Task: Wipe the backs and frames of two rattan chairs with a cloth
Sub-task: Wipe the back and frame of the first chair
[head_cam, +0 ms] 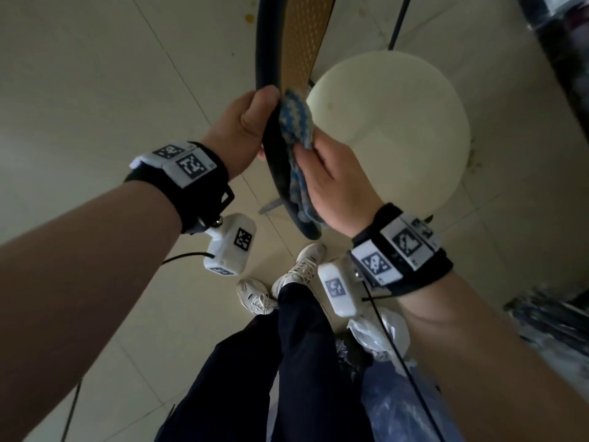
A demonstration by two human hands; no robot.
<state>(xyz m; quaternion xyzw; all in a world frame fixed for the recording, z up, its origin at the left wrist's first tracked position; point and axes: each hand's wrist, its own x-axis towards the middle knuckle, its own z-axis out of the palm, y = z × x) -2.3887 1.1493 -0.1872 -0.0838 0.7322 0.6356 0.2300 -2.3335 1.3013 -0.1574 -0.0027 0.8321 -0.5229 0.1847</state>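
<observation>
Two bare forearms, each strapped with a black wristband carrying white coded marker blocks, reached forward from the person toward the dark curved chair frame [275, 164]. On the near side of that frame, the right hand [338, 183] had its fingers curled round a blue-and-white patterned cloth [298, 129], pressing it against the frame's inner edge; the cloth draped along the rim from just below the woven tan rattan back [307, 36] to the frame's lowest visible bend. On the frame's outer edge, opposite the cloth, the left hand [242, 126] gripped the rim, thumb wrapped over the top. Beyond the frame, to its right, sat a round cream seat cushion [398, 132]. Left of the frame, pale floor tiles [95, 74] stretched wide and open. Below the frame stood the person's white sneakers [302, 266] and dark trousers [287, 362], with crumpled plastic bags [382, 339] close beside them. Dark, blurred clutter [561, 59] lined the far right of the frame, narrowing the room there.
</observation>
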